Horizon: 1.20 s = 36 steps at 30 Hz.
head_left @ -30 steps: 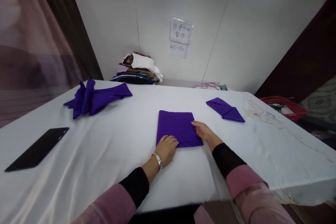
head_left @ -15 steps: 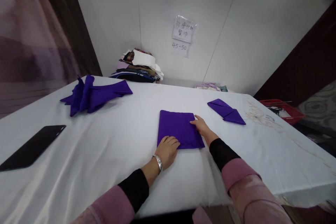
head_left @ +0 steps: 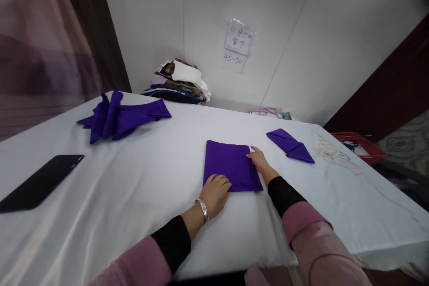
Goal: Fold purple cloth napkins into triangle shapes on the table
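Observation:
A purple cloth napkin [head_left: 228, 161], folded to a near-square, lies flat on the white tablecloth [head_left: 147, 187] in front of me. My left hand [head_left: 216, 192], with a silver bracelet at the wrist, rests flat over its near left edge, fingers stretched out. At the far right edge, my right hand [head_left: 259, 161] holds the napkin with the thumb on top. Its index finger reaches just past the corner, and the other fingers are mostly hidden. To the right lies another purple napkin [head_left: 290, 145], folded into a narrow pointed shape.
Several crumpled purple cloths [head_left: 124, 118] lie at the far left. A black tablet-like slab [head_left: 42, 183] is nearer on that side. Behind the table are a stack of clothes [head_left: 181, 80] and a wall with a paper sign [head_left: 239, 38]. A red basket [head_left: 368, 154] stands beyond the right edge.
The view has shifted slightly. Both hands keep the same places on the napkin, and the napkin's shape looks unchanged.

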Each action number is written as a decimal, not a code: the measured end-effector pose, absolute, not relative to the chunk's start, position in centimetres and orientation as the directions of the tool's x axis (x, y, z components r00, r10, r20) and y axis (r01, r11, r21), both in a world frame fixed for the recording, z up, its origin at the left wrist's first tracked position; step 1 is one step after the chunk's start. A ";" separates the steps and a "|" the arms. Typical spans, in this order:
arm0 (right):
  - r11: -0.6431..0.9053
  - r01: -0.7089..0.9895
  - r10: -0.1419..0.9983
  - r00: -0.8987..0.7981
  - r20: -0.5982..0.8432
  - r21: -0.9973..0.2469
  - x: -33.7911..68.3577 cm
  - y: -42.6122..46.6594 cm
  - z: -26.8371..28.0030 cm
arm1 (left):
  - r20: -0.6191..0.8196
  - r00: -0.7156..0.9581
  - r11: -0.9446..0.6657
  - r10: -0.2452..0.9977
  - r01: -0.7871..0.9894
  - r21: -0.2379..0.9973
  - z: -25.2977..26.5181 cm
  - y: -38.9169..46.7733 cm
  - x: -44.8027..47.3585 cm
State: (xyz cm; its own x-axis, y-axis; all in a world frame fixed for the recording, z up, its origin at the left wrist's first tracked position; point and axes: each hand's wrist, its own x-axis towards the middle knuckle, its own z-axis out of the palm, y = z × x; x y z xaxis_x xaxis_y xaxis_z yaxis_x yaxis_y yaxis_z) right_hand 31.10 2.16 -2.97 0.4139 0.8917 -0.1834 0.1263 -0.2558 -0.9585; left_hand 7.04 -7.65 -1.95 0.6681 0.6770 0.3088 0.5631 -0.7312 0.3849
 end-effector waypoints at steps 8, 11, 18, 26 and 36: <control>-0.254 0.176 0.882 0.445 -0.153 -0.951 31.5 2.9 -2.9 | 0.279 0.665 -0.714 0.692 0.578 0.395 -2.0 -7.6 6.9; -0.243 0.220 0.882 0.455 -0.121 -0.945 31.8 2.9 -2.9 | 0.279 0.661 -0.711 0.697 0.586 0.389 -2.1 -7.6 6.9; -0.237 0.388 0.883 0.468 -0.031 -0.891 32.6 3.1 -3.2 | 0.275 0.650 -0.700 0.708 0.598 0.389 -2.4 -7.5 6.9; -0.266 0.594 0.896 0.443 0.033 -0.759 32.5 3.1 -3.0 | 0.270 0.651 -0.700 0.709 0.605 0.380 -2.5 -7.3 6.9; -0.268 0.713 0.909 0.410 0.076 -0.648 32.1 2.3 -2.2 | 0.254 0.637 -0.679 0.728 0.617 0.398 -2.4 -7.4 6.9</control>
